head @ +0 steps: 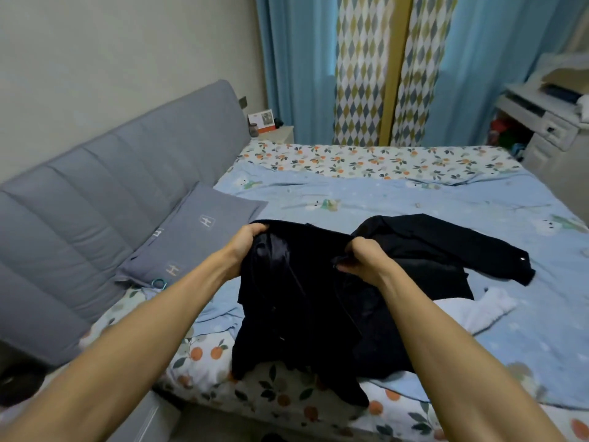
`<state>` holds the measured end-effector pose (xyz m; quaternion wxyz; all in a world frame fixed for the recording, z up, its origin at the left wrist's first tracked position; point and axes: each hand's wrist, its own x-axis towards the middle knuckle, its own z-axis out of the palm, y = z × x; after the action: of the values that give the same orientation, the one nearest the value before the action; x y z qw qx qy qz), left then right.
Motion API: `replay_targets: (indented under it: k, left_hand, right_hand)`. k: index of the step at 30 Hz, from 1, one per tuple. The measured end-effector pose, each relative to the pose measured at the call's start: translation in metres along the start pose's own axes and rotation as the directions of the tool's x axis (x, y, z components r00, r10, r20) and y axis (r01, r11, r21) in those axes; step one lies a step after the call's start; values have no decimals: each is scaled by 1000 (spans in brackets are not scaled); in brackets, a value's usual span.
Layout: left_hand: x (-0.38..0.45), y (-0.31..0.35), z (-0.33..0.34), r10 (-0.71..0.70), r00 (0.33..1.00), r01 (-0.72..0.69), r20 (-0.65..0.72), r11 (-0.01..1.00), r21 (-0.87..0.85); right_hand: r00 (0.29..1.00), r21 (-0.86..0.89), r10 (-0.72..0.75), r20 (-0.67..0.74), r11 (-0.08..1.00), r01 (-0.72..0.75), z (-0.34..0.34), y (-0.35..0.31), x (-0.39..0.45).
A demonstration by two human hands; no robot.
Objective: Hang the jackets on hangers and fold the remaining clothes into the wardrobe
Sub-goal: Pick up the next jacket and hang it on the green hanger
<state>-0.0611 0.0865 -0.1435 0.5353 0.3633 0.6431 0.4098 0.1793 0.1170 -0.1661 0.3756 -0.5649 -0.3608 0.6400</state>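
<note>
A black jacket hangs over the near edge of the bed, held up by both my hands. My left hand grips its upper left edge, where a shiny dark lining shows. My right hand grips the upper right part of the same jacket. Behind it a second black garment lies spread on the blue cover, one sleeve with a small white button reaching right. A white garment lies crumpled to the right of the dark pile. No hanger is clearly visible.
The bed carries a light blue cover over a flowered sheet. A grey pillow leans on the grey padded headboard at left. Blue curtains hang behind; a white desk stands far right, a nightstand at back.
</note>
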Motion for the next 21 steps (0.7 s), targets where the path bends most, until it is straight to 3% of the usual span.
replay_targets:
  k: [2, 4, 5, 7, 8, 10, 12, 14, 16, 19, 21]
  left_hand:
    - [7, -16, 4, 55, 998, -54, 4, 981, 184]
    - [9, -33, 4, 163, 986, -120, -45, 862, 493]
    - [11, -41, 4, 220, 971, -131, -93, 815, 564]
    - [11, -52, 3, 278, 940, -103, -199, 785, 611]
    - [11, -56, 5, 277, 932, -80, -235, 788, 611]
    - [9, -61, 13, 166, 951, -3, -261, 850, 527]
    - [11, -68, 24, -34, 975, 98, -219, 952, 291]
    - [8, -75, 37, -179, 976, 184, -123, 983, 28]
    - [8, -85, 44, -230, 971, 216, -70, 962, -165]
    - [5, -96, 45, -269, 962, 238, -40, 903, -358]
    - [-2, -96, 43, -269, 963, 236, -19, 875, -424]
  right_hand:
    - [999, 195, -2, -38, 981, 9, -2, 8, 4]
    - [997, 298, -39, -64, 953, 57, -9, 16, 9]
    - [997, 317, -66, -41, 945, 76, -13, 19, 9]
    - [990, 263, -119, 78, 960, 94, -18, 30, 3]
    - [983, 152, -117, 140, 984, 96, -19, 37, 1]
    - [974, -253, -124, 187, 952, 170, -17, 57, -4]
    - [966, -525, -211, 151, 811, 259, -7, 81, -6]
    - [948, -528, -310, 77, 794, 302, 5, 100, -13]
    - [933, -475, -336, 127, 805, 355, 13, 114, -18]
    - [922, -538, -298, 247, 750, 386, 21, 129, -23]
    - [919, -608, -309, 243, 690, 393, 26, 131, -19]
